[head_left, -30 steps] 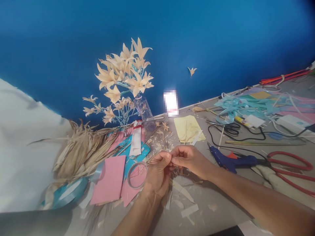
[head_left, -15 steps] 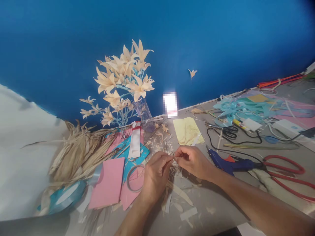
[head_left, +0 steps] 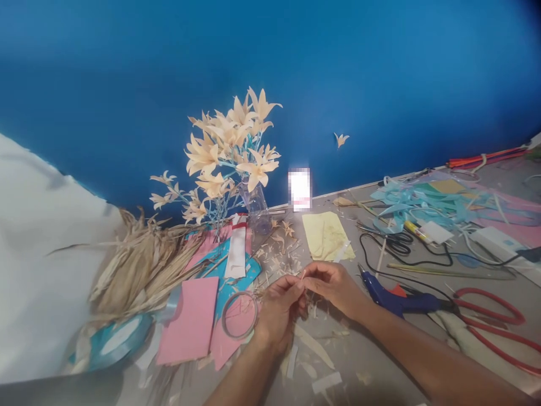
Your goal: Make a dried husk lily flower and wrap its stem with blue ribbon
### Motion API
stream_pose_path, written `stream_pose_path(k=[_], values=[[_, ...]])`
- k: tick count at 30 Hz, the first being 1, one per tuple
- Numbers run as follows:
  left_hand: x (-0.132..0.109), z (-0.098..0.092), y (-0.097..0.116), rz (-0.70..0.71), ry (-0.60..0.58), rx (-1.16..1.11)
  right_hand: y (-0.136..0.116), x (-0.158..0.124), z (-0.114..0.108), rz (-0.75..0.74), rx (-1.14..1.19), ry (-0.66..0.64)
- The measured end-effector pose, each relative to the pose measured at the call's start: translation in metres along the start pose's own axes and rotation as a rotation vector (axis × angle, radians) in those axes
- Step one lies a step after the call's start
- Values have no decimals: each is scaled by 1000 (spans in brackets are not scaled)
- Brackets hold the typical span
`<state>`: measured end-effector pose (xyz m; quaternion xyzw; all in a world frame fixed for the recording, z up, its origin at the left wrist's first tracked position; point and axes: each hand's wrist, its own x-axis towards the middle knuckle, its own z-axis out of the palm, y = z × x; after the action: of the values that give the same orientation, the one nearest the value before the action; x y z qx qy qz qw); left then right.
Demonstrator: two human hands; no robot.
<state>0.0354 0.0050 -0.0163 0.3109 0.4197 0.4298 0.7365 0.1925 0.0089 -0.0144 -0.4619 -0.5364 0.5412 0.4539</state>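
My left hand point(head_left: 281, 307) and my right hand point(head_left: 336, 287) meet at the fingertips over a scatter of pale husk scraps point(head_left: 279, 256). Between the pinched fingers of both is a tiny pale sliver point(head_left: 303, 274), too small to name. Cream husk-like flowers point(head_left: 230, 138) on blue stems stand in a clear plastic bottle point(head_left: 257, 211) behind my hands. To the left of my left hand lies a roll of tape point(head_left: 239, 314). A blue glue gun point(head_left: 395, 299) rests right of my right hand.
Red-handled scissors point(head_left: 492, 296) and a tangle of light-blue ribbon point(head_left: 406, 197) lie on the right, with black cables point(head_left: 395, 245). Dried husks point(head_left: 135, 265), a ribbon spool point(head_left: 118, 344) and pink sheets point(head_left: 190, 318) fill the left. A yellow sheet point(head_left: 327, 234) lies ahead.
The view has shifted slightly, so the scene sits lower and to the right. My fingers have turned a little, still pinched together, and the pale sliver now shows between them.
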Motion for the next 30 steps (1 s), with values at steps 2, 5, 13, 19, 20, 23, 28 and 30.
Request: stream_pose_path(k=[2,5,13,19,20,23,28,30], values=[[0,1,-4,3,-9,4,1,0,0,18,13,1],[-1,3,-6,75,14,107,-1,-1,0,-25,-46,14],[-7,9,0,252,121,327,1,-9,5,-429,-413,138],[-11,5,5,319,124,369,6,-11,2,-535,-541,191],[-12,3,5,338,105,401,6,-11,1,-548,-564,195],[-14,1,3,373,72,488,7,-11,0,-576,-660,217],[-10,5,-3,337,93,296,10,-10,2,-562,-759,216],[-8,6,-5,298,107,203,11,-9,3,-539,-769,207]])
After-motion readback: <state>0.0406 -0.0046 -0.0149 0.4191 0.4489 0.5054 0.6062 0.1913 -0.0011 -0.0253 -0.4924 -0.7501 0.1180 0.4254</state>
